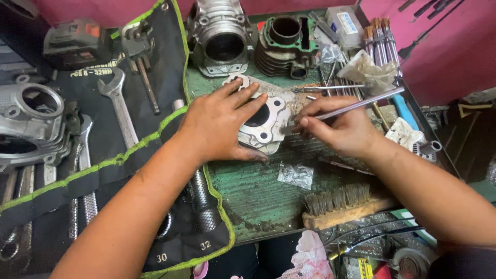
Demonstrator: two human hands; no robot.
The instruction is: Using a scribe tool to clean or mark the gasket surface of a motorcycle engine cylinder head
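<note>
Head view. Right hand (346,129) closed in a pinch around a slim metal rod (356,106); fingers wrapped near its lower end, tip resting against the right edge of a flat grey gasket plate (263,121). Left hand (219,124) spread flat, palm down, pressing the plate's left half onto the green workbench (258,191); it clasps nothing, fingers extended.

Key relation: the plate lies directly left of the rod tip, touching it. Rod's long axis runs from the tip up and to the right, toward the bench's far right corner. Both hands are at the plate; the left covers it, the right meets it only through the rod.

Plate sits mid-bench, nearer the far edge. Behind it, along the far edge: a silver cylinder block (222,39) and a dark finned cylinder (284,44), both bores open, nothing visible inside. Near edge: a wooden wire brush (341,204). A small foil scrap (295,174) lies between plate and brush.

Left of bench: black tool roll (155,62) with green trim, holding spanners (119,103) in pockets.
</note>
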